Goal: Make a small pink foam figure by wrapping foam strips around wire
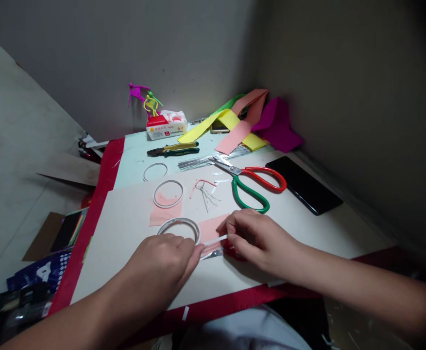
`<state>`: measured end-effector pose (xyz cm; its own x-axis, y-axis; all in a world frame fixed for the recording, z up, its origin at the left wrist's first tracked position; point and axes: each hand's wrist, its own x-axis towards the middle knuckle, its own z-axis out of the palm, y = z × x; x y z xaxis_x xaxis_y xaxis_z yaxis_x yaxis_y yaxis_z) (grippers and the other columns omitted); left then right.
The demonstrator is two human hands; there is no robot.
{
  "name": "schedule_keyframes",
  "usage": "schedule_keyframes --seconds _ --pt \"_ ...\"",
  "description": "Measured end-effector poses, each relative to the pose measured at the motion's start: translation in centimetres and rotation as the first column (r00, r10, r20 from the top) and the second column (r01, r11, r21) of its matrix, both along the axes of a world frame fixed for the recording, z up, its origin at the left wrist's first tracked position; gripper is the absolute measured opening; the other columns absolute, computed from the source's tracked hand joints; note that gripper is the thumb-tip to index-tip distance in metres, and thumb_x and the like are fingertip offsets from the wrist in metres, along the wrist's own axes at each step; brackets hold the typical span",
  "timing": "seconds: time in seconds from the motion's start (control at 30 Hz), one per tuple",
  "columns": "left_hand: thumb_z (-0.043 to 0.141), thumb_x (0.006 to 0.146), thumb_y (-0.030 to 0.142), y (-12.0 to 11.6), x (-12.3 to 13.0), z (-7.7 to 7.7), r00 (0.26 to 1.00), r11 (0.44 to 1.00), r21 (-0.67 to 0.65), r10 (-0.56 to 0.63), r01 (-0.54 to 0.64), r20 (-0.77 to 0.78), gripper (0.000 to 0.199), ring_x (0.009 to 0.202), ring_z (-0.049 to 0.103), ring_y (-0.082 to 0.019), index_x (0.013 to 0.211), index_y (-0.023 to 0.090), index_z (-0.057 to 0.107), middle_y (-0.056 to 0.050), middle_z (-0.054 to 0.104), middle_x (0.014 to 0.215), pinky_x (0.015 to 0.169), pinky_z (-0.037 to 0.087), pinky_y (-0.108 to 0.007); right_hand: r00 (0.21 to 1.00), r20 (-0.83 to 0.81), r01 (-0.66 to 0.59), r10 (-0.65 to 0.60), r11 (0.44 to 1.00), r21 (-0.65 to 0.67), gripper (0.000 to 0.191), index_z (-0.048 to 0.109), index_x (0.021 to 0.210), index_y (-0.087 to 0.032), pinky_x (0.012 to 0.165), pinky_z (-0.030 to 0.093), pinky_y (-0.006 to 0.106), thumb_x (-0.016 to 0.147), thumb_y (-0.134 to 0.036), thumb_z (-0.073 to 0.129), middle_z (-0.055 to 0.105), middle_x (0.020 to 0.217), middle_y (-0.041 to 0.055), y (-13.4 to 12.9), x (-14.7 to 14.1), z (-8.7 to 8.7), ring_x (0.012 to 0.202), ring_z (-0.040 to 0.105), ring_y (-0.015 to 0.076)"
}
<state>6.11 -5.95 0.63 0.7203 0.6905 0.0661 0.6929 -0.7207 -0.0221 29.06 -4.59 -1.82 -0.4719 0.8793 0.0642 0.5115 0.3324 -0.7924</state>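
My left hand [161, 265] is closed on a roll of white tape [194, 225], tilted upright near the middle of the board. A narrow tape strip [215, 240] stretches from the roll to my right hand [262, 238], whose thumb and fingers pinch its end. Below the strip lies a piece of pink paper [213, 226]. A metal blade [213, 253] with a red part shows under my right hand, mostly hidden. Two thinner tape rings lie behind the roll, the nearer ring [155, 199] on a pink paper square [158, 217]. A small wire figure [203, 187], partly wrapped in pink, lies beyond my hands.
Scissors [236, 170] with red and green handles lie beyond my right hand, beside a black phone [313, 187]. Farther back are pliers [176, 149], wires [198, 164], a small box [167, 129] with coloured figures, and crepe paper strips [230, 121]. Walls close off the back and right.
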Motion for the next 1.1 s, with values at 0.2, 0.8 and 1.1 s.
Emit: schedule_keyframes --seconds 0.2,0.8,1.1 --pt "0.044 0.093 0.022 1.0 -0.1 -0.2 1.000 0.996 0.082 -0.030 0.030 -0.010 0.029 0.047 0.059 -0.021 0.066 0.021 0.054 0.000 0.059 0.054 0.045 0.037 -0.033 1.000 -0.022 0.017 -0.016 1.000 0.019 0.008 0.050 0.080 -0.020 0.079 0.041 0.035 0.086 -0.015 0.049 0.066 0.086 0.0022 0.4 0.0 -0.2 0.080 0.056 0.0174" --pt "0.042 0.079 0.006 4.4 0.7 -2.1 0.999 0.993 0.110 -0.034 0.038 -0.041 0.028 0.042 0.053 -0.023 0.064 0.024 0.057 0.000 0.055 0.049 0.043 0.025 -0.032 0.990 0.098 0.077 -0.102 0.970 0.229 0.010 0.056 0.086 -0.020 0.088 0.037 0.044 0.087 -0.013 0.049 0.059 0.107 0.0079 2.2 0.4 -0.3 0.102 0.048 0.0240" --pt "0.053 0.072 0.010 4.7 0.8 -2.9 0.997 0.998 0.052 -0.034 0.037 -0.064 0.017 0.044 0.053 -0.022 0.061 0.023 0.055 0.000 0.056 0.049 0.045 0.023 -0.031 0.927 0.292 0.164 -0.237 0.954 0.253 0.013 0.060 0.084 -0.020 0.087 0.031 0.049 0.089 -0.016 0.049 0.051 0.121 0.0099 2.3 0.1 -0.9 0.113 0.038 0.0295"
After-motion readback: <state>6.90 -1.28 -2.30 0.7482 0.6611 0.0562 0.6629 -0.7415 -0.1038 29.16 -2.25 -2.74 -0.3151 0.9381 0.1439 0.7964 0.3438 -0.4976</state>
